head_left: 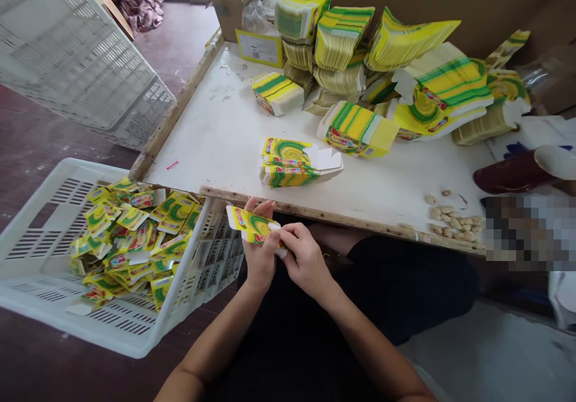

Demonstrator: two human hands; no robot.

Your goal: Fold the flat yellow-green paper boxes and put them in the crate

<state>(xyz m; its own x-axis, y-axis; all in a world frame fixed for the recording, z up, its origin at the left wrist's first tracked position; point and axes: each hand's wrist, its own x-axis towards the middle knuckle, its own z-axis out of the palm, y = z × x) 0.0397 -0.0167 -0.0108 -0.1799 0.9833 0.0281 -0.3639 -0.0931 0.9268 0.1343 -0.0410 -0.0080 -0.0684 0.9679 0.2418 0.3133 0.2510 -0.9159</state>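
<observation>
A small yellow and green printed carton (250, 224) lies across my left hand (261, 261), its fingers wrapped under and around it. My right hand (303, 255) pinches the carton's near right end, where a white flap partly shows between the fingertips. Both hands are just off the front edge of the table, above my lap. Beyond them on the white tabletop lies a small pile of flat cartons (290, 162) with white flaps sticking out to the right.
Stacks of flat cartons (344, 39) line the back of the table (202, 132). At lower left stands a white plastic crate (180, 294) holding many cartons. Peanuts (454, 222) and a dark red cup (508, 171) are at the right. Another crate (81, 48) leans at upper left.
</observation>
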